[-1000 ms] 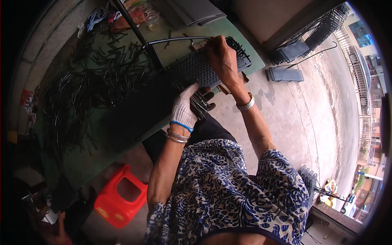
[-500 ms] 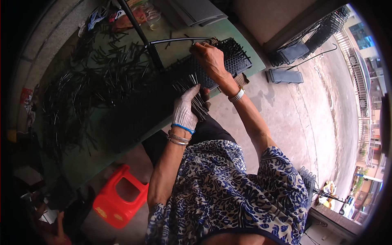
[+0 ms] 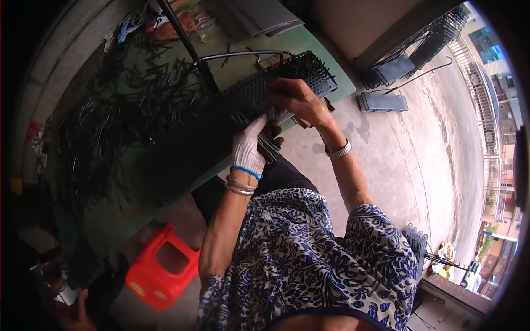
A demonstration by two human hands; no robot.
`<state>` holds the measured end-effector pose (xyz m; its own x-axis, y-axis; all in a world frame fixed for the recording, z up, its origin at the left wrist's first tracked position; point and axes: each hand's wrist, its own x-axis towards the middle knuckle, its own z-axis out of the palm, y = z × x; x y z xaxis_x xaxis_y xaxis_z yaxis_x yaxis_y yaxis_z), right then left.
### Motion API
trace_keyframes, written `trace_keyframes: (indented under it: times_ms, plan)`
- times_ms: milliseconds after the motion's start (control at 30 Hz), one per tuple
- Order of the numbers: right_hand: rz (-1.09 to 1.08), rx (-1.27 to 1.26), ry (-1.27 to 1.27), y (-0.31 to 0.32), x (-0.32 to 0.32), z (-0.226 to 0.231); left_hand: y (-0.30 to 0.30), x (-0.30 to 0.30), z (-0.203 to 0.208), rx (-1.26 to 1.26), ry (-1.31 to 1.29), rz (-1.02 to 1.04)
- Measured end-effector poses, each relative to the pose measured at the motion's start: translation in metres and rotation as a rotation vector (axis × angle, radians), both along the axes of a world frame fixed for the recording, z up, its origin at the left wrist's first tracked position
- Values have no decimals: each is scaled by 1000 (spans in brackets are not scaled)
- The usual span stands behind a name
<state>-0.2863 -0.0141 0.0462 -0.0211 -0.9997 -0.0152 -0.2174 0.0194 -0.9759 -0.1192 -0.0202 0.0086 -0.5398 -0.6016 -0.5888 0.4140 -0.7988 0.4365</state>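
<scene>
My left hand (image 3: pixel 249 148), in a white knit glove, is closed round a bundle of thin dark rods (image 3: pixel 269 149). Bent over the top of that bundle, my bare right hand (image 3: pixel 298 102) has its fingers curled together; their tips are dark and slightly blurred, and I cannot make out what is between them. Under and beyond my hands lies a dark board full of small holes (image 3: pixel 251 88). Short black pieces (image 3: pixel 309 63) stand crowded in the board's far right end.
Many loose black rods (image 3: pixel 160 105) cover the green table (image 3: pixel 331 58). A black metal post (image 3: pixel 182 30) with a side bar rises beside the board. Grey sheets (image 3: pixel 265 19) lie at the table's back. A red plastic stool (image 3: pixel 160 276) stands on the floor at lower left.
My right hand has drawn back from the far edge of the board toward me, to the bundle in my left hand. The left hand has stayed nearly in place.
</scene>
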Motion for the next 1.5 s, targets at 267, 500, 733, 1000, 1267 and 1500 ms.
trace_keyframes:
  times_ms: [267, 500, 733, 1000, 1267, 1500]
  plan:
    - [-595, -569, 456, -44, -11, -27, -4, -5, 2, 43, 66, -7]
    - [-591, -626, 581, -58, -14, -42, -5, -5, 3, 76, -4, -17]
    - [-558, -515, 613, -53, -9, -46, -3, -5, 8, 38, 14, -8]
    - [-581, -427, 800, -34, -1, -24, -3, -4, 1, 34, 18, -14]
    - [49, 74, 156, 7, -5, 5, 1, -2, 1, -89, -30, -156]
    - [24, 132, -112, 9, -12, 6, -3, -5, -1, -84, -14, -134]
